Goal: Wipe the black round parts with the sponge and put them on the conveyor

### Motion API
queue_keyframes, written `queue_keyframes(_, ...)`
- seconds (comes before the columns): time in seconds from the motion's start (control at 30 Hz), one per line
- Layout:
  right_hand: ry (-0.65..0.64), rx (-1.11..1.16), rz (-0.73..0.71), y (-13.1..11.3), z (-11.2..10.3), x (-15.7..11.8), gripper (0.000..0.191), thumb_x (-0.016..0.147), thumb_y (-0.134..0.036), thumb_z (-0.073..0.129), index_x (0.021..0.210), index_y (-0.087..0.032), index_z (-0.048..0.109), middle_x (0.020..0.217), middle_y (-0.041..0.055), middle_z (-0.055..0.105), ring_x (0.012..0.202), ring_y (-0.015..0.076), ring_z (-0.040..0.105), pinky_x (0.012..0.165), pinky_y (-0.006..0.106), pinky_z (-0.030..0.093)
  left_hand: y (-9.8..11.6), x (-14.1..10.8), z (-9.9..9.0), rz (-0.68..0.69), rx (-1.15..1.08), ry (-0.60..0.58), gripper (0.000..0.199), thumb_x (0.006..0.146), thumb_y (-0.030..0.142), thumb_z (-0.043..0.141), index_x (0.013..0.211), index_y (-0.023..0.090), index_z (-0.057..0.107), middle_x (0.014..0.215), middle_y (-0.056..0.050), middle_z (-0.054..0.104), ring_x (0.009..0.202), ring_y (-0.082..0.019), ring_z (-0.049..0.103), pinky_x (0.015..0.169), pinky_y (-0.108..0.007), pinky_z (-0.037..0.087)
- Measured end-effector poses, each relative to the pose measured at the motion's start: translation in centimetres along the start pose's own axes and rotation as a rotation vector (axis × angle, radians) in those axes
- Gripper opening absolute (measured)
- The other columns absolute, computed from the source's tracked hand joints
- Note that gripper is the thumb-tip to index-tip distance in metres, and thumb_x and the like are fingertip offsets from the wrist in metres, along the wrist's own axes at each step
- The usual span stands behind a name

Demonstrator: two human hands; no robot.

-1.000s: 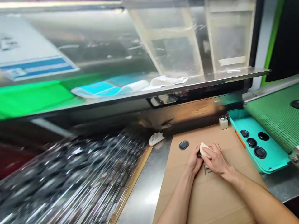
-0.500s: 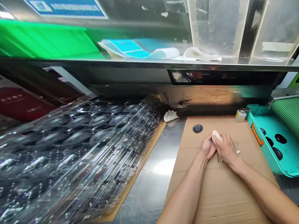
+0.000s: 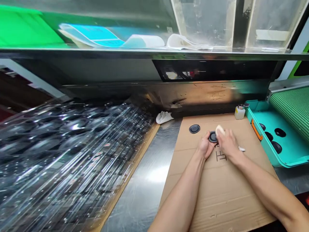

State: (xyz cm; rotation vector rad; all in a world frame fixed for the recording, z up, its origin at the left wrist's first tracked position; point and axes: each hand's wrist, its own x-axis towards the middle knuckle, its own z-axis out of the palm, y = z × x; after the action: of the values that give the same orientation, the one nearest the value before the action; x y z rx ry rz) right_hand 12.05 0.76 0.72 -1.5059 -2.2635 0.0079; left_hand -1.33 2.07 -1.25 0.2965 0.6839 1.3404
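My left hand (image 3: 206, 145) holds a round black rubber disc (image 3: 212, 137) by its edge, low over the cardboard sheet (image 3: 217, 190). My right hand (image 3: 227, 142) grips a white sponge pad (image 3: 220, 130) and presses it against the top of the disc. A second black disc (image 3: 194, 129) lies flat on the cardboard, a little to the left of my hands. A small white scrap (image 3: 241, 149) rests just beyond my right wrist.
A teal tray (image 3: 265, 135) with several black discs stands to the right, beside a green ribbed belt (image 3: 289, 109). A small white bottle (image 3: 239, 112) sits at the cardboard's far edge. Stacked clear plastic trays (image 3: 72, 145) fill the left, past a steel table surface (image 3: 142, 180) and white gloves (image 3: 164, 117).
The black disc in my left hand now shows beside the sponge pad, which sits higher on it. The view has swung, moving the whole scene left and up.
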Motion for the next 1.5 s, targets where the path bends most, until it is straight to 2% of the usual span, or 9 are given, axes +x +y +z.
queue_keyframes(0.1,0.088,0.108,0.137,2.6,-0.4,1.0,0.046,0.097,-0.034,0.054,0.139,-0.015,0.054,0.116,0.0165,0.057,0.110,0.0290,0.050,0.097,0.040,0.044,0.1,0.1,0.0,0.014,0.056,-0.027,0.035,0.103,0.032,0.039,0.101,0.009,0.065,0.100,-0.018,0.074,0.096,-0.025,0.072,0.087,-0.044,0.059)
queue_keyframes(0.2,0.146,0.298,0.072,3.6,-0.5,1.3,0.049,0.092,-0.029,0.059,0.138,-0.013,0.052,0.112,0.0127,0.062,0.108,0.0249,0.056,0.097,0.034,0.046,0.1,0.0,0.2,0.046,0.057,-0.016,0.034,0.103,0.034,0.040,0.103,0.009,0.064,0.095,-0.015,0.074,0.088,-0.023,0.073,0.081,-0.042,0.060)
queue_keyframes(0.33,0.061,0.428,-0.052,2.5,-0.4,0.7,0.035,0.095,-0.026,0.054,0.128,-0.022,0.061,0.115,0.0073,0.067,0.105,0.0206,0.062,0.094,0.030,0.048,-0.2,-0.5,0.3,0.111,0.037,-0.011,0.029,0.102,0.032,0.046,0.104,0.011,0.066,0.093,-0.010,0.073,0.083,-0.019,0.071,0.083,-0.038,0.059)
queue_keyframes(0.47,0.094,0.427,0.033,1.6,-1.2,0.4,0.037,0.101,-0.026,0.040,0.130,-0.021,0.062,0.125,0.0087,0.068,0.113,0.0211,0.062,0.099,0.031,0.045,-0.2,-0.7,0.2,0.148,0.032,0.019,0.033,0.102,0.038,0.046,0.106,0.011,0.066,0.090,-0.009,0.072,0.079,-0.019,0.069,0.083,-0.039,0.058)
queue_keyframes(0.77,-0.074,0.443,0.144,0.7,-1.2,0.7,0.019,0.095,-0.035,0.053,0.106,-0.021,0.061,0.095,0.0037,0.073,0.086,0.0191,0.066,0.075,0.026,0.045,-0.8,-1.3,0.8,0.094,0.044,-0.097,0.037,0.103,0.038,0.040,0.111,0.013,0.066,0.106,-0.014,0.073,0.105,-0.024,0.070,0.101,-0.042,0.052)
queue_keyframes(0.9,-0.122,0.485,0.029,0.7,-1.0,1.0,0.015,0.096,-0.035,0.052,0.101,-0.022,0.060,0.089,0.0002,0.071,0.082,0.0164,0.065,0.071,0.024,0.043,-1.1,-1.3,0.5,0.078,0.036,-0.105,0.033,0.100,0.037,0.049,0.106,0.011,0.068,0.105,-0.014,0.074,0.108,-0.026,0.069,0.102,-0.042,0.052)
queue_keyframes(1.0,-0.190,0.374,-0.013,0.9,-1.4,0.8,0.013,0.095,-0.034,0.054,0.100,-0.022,0.059,0.092,0.0016,0.072,0.085,0.0177,0.066,0.071,0.024,0.042,-1.1,-1.3,0.4,0.067,0.046,-0.082,0.033,0.100,0.036,0.048,0.103,0.010,0.069,0.104,-0.015,0.074,0.106,-0.026,0.070,0.100,-0.044,0.054)
queue_keyframes(1.17,-0.068,0.057,0.182,-0.4,-1.7,0.6,0.027,0.105,-0.039,0.036,0.117,-0.021,0.051,0.103,0.0087,0.072,0.087,0.0239,0.069,0.072,0.030,0.043,-1.4,-1.3,0.6,0.069,0.074,-0.034,0.033,0.103,0.030,0.043,0.098,0.010,0.069,0.098,-0.013,0.076,0.102,-0.023,0.071,0.098,-0.041,0.055)
queue_keyframes(1.5,-0.161,-0.067,0.151,-1.4,-1.6,1.2,0.027,0.106,-0.041,0.031,0.116,-0.022,0.046,0.105,0.0095,0.072,0.089,0.0268,0.071,0.074,0.033,0.047,-1.4,-1.2,0.8,0.098,0.020,0.024,0.033,0.103,0.025,0.042,0.095,0.008,0.069,0.095,-0.014,0.075,0.095,-0.020,0.072,0.099,-0.036,0.055)
